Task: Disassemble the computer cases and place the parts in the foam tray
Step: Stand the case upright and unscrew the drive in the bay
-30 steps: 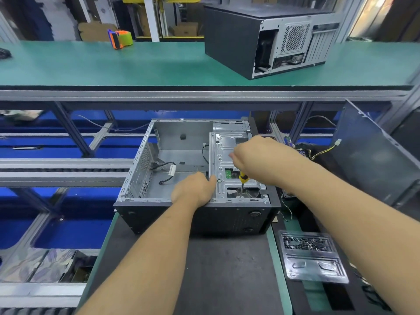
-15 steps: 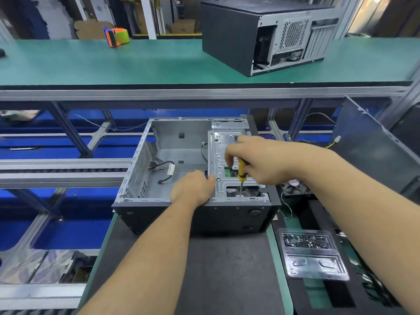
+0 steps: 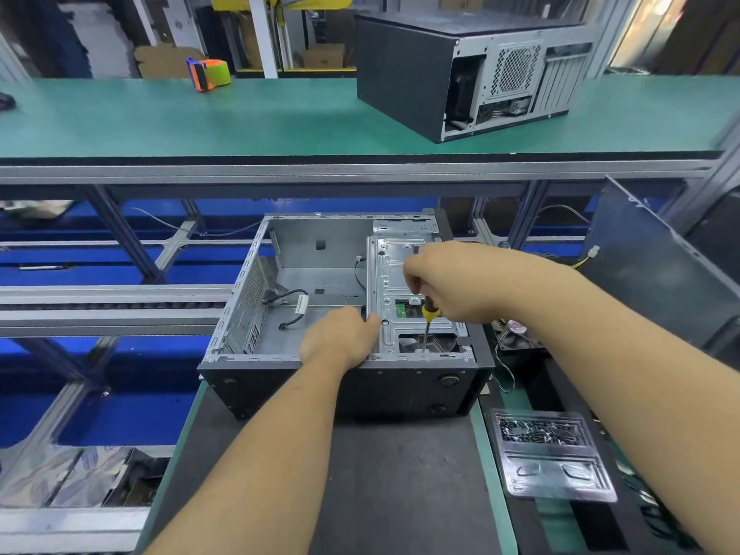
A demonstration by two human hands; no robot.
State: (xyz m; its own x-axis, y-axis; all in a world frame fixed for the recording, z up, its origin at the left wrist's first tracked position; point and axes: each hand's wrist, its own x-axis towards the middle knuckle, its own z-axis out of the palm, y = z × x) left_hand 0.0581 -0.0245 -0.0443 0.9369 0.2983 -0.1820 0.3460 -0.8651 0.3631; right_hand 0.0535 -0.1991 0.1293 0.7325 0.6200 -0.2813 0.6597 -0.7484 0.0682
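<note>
Two computer cases (image 3: pixel 280 290) (image 3: pixel 404 74), one screwdriver (image 3: pixel 429 314), two hands (image 3: pixel 340 338) (image 3: pixel 452 282), one tape dispenser (image 3: pixel 208 74).

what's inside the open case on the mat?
Open case: mostly bare metal floor, a loose black cable, a metal drive cage at right. Right hand holds a screwdriver over it. Hands hide part of the cage.

A long green shelf (image 3: pixel 200 122) on a grey aluminium frame (image 3: pixel 280 170) is running across the upper view, blue flooring (image 3: pixel 120 418) is showing below it, cardboard boxes (image 3: pixel 320 54) are standing behind, and warm light is glaring at the top right
</note>
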